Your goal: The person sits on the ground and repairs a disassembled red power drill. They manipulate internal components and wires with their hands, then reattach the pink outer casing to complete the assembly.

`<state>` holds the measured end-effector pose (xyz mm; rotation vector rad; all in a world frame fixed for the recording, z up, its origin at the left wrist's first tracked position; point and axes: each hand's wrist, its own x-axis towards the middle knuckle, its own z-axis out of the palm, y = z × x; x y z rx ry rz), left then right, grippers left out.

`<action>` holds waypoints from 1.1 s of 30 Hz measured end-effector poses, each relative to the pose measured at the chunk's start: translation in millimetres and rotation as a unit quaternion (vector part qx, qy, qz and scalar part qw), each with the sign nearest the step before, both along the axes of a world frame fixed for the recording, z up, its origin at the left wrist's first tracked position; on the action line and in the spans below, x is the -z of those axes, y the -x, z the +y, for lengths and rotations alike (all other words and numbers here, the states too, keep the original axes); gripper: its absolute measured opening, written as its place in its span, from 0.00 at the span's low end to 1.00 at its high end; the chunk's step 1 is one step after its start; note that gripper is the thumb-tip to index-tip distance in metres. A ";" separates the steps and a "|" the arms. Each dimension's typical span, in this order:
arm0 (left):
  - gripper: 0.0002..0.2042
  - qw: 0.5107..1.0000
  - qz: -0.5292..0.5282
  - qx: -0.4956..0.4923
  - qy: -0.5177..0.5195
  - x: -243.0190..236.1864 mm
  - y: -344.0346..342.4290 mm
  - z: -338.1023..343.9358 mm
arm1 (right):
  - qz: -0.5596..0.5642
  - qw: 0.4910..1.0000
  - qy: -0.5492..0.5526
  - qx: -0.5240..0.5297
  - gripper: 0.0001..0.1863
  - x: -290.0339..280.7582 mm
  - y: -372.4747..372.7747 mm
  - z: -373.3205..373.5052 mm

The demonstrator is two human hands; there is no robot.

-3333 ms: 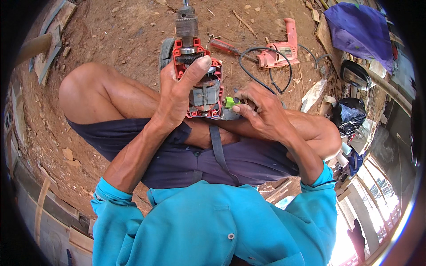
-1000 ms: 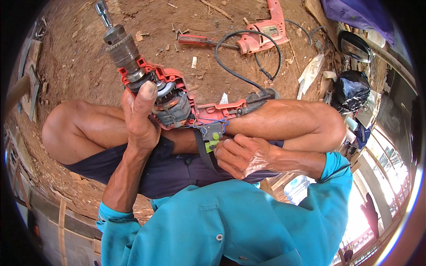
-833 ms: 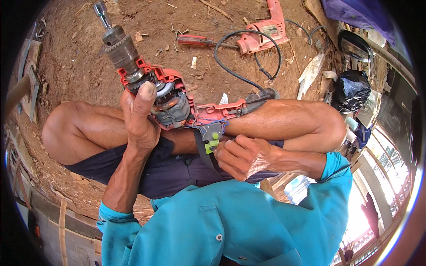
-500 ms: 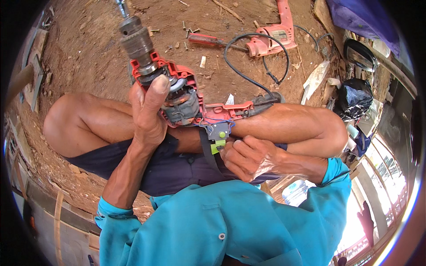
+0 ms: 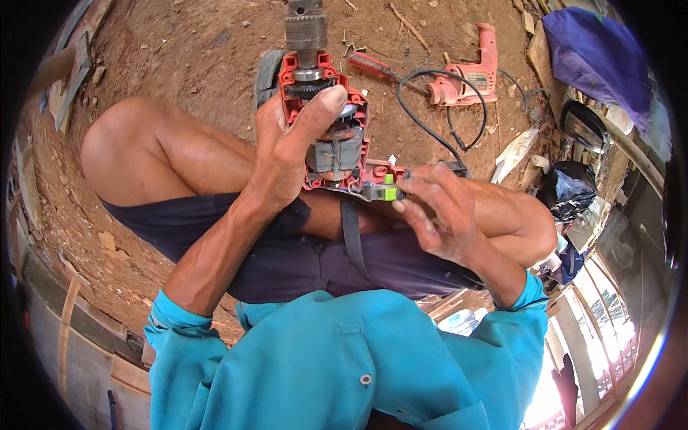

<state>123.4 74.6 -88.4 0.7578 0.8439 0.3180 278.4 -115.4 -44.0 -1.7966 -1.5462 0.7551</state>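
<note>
Visibly, left hand (image 5: pixel 282 154) grips opened red drill (image 5: pixel 334 155); right hand (image 5: pixel 446 213) pinches its green trigger (image 5: pixel 390 193).

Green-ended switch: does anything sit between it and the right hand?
Nothing visible does: the right hand is at the green end of the switch. The opened drill, in the left hand, is beyond it.

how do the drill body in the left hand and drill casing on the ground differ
The drill body is held in the left hand; the drill casing lies on the ground. The drill body is open, gears exposed; the drill casing shows its outer side. Both have reddish parts.
</note>
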 end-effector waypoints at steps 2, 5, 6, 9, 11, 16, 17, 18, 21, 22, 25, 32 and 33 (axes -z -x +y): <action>0.16 1.000 -0.003 0.003 0.013 2.2 1.3 1.0 | 0.017 1.000 0.011 0.019 0.17 1.8 -0.7 0.8; 0.17 1.000 -0.005 0.000 0.026 3.4 -0.6 0.2 | 0.073 0.995 0.048 0.041 0.17 2.4 -3.0 -2.9; 0.17 1.000 -0.007 0.001 0.021 4.0 -0.8 0.5 | 0.113 0.988 0.080 0.065 0.15 1.1 -2.1 -2.8; 0.18 1.000 -0.011 -0.002 0.008 6.1 -0.3 -0.2 | 0.138 0.980 0.107 0.099 0.13 4.6 -4.4 1.9; 0.18 1.000 -0.012 -0.007 0.003 7.2 0.2 -0.6 | 0.182 0.964 0.142 0.129 0.12 2.4 -3.3 6.0; 0.19 1.000 -0.003 0.009 0.000 8.1 -0.7 0.0 | 0.215 0.959 0.132 0.131 0.13 14.0 -8.1 3.0; 0.18 1.000 -0.003 0.012 -0.004 8.0 -0.8 0.6 | 0.211 0.962 0.129 0.119 0.13 15.1 -9.5 3.6; 0.18 1.000 -0.003 0.014 -0.008 7.9 -0.8 1.4 | 0.206 0.964 0.126 0.107 0.13 15.9 -11.1 4.0; 0.17 1.000 -0.009 0.019 -0.004 8.4 -0.6 2.6 | 0.196 0.969 0.129 0.081 0.14 15.6 -13.1 4.2; 0.17 1.000 -0.012 0.021 0.000 8.3 -0.5 2.8 | 0.193 0.969 0.131 0.075 0.14 15.4 -13.3 4.4; 0.17 0.999 -0.017 0.010 0.037 4.3 -1.4 2.4 | 0.198 0.965 0.153 0.076 0.15 18.1 -14.1 5.3; 0.23 0.998 -0.025 0.003 0.055 6.1 1.9 -1.7 | 0.187 0.964 0.163 0.098 0.16 14.8 -9.9 7.0; 0.23 0.998 -0.026 -0.004 0.054 6.0 1.2 -2.7 | 0.176 0.966 0.162 0.098 0.16 12.7 -10.1 7.6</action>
